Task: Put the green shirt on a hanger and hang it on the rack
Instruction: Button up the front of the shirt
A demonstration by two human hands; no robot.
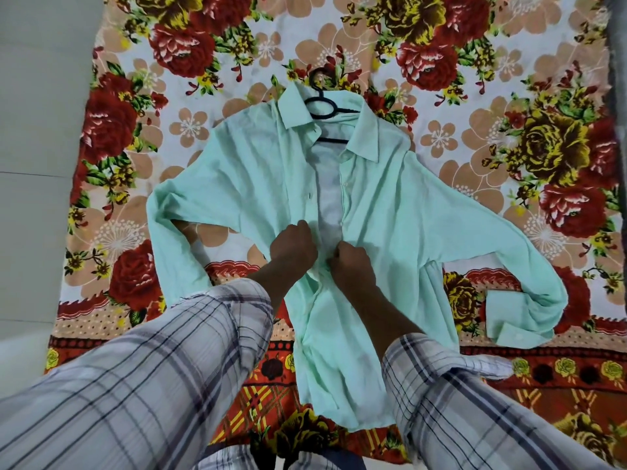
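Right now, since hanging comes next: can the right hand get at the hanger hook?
Probably yes, once it lets go. The right hand pinches the green shirt at its front edge, but the hanger hook lies bare beyond the collar, nothing covering it.

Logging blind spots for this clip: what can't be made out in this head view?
Hanger: the head view shows only its hook and neck; the green shirt covers its arms.
Left hand and right hand: both grip the shirt's front edges; their backs hide the fingertips, so whether a button is held cannot be told.
Rack: nowhere in the frame.
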